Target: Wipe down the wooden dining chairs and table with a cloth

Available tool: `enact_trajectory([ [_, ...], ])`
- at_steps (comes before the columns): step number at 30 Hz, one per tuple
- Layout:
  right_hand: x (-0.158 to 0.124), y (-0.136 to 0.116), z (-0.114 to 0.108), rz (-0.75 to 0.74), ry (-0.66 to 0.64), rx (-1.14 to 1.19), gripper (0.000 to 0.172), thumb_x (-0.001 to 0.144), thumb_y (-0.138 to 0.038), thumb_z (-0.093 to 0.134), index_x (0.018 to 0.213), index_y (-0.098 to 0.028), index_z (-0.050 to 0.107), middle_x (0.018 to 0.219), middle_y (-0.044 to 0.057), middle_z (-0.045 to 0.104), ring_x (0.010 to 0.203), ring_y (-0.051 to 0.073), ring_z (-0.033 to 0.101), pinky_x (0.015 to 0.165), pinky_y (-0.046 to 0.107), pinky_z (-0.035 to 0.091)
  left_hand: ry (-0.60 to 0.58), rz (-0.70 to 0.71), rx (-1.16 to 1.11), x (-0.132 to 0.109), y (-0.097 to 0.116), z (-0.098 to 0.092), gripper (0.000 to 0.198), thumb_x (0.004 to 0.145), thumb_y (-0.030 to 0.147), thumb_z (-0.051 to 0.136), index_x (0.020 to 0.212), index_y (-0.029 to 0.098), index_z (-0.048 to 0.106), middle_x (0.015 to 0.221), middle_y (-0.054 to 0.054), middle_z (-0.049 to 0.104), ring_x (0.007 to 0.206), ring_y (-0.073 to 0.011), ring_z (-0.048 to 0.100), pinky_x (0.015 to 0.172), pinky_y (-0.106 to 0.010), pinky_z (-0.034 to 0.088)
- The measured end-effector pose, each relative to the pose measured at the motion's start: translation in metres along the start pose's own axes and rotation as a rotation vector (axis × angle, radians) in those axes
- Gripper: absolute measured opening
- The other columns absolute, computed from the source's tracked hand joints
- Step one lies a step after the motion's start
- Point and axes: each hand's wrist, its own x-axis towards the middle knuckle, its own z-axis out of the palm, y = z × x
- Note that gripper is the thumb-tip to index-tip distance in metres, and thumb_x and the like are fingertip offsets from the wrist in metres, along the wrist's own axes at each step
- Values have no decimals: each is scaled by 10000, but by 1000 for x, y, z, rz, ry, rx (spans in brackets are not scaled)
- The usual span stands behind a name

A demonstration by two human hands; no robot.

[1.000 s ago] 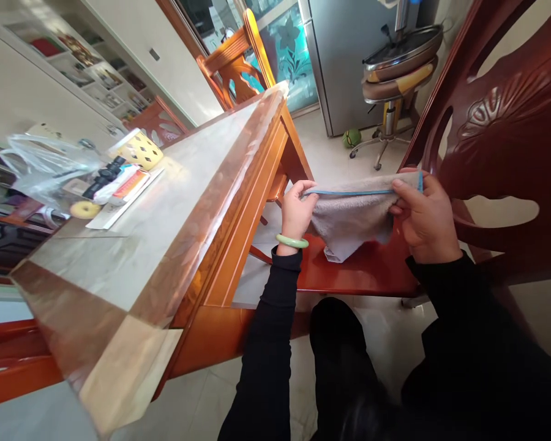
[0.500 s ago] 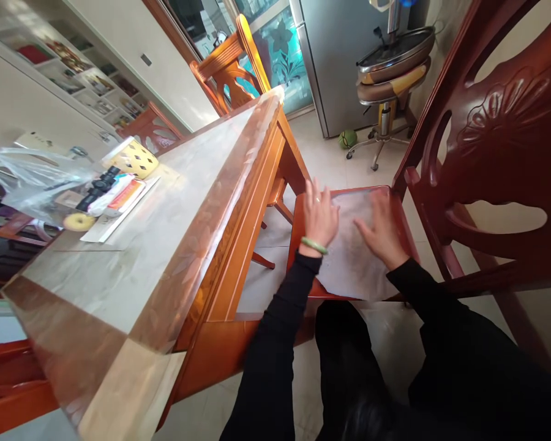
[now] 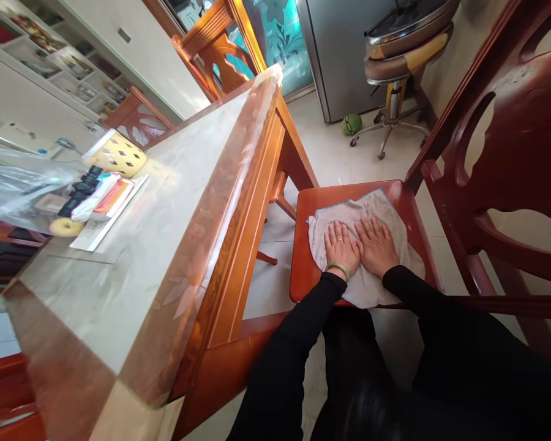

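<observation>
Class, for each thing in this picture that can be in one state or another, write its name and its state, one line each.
Chair seat: partly covered
Cloth: spread out, wrinkled, on the seat
Left hand: open, palm down on the cloth
Right hand: open, palm down on the cloth
Plastic bag: crumpled; open or closed, cannot tell
Stool: standing on its wheels

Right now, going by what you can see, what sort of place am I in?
Probably a dining area in a home: there's a big table with a cut-out-backed wooden chair beside it, and what looks like a fridge stands behind.
</observation>
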Motion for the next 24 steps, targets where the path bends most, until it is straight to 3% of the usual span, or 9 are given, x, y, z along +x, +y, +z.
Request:
enact_trajectory([
  [14,4,2,7,50,28,33,695,1135,-400,308,1731,-85,479,1846,188,344,1745,399,292,1412,647,245,-2,14,0,2,-3,4,755,1110,402,386,1788,72,347,1915,-146,205,1800,-329,192,1488,-521,188],
  [19,34,12,15,171,107,52,728,1131,-489,359,1718,-79,488,1848,261,296,1738,428,286,1389,689,248,9,76,3,34,-10,3,763,1109,441,382,1788,93,361,1911,-117,235,1798,-313,206,1487,-504,195],
  [24,88,12,18,180,117,61,733,1125,-444,309,1723,-53,473,1844,241,317,1741,423,288,1402,682,235,22,64,-10,83,-15,-5,740,1110,381,379,1784,74,363,1906,-126,246,1793,-296,226,1486,-475,192],
])
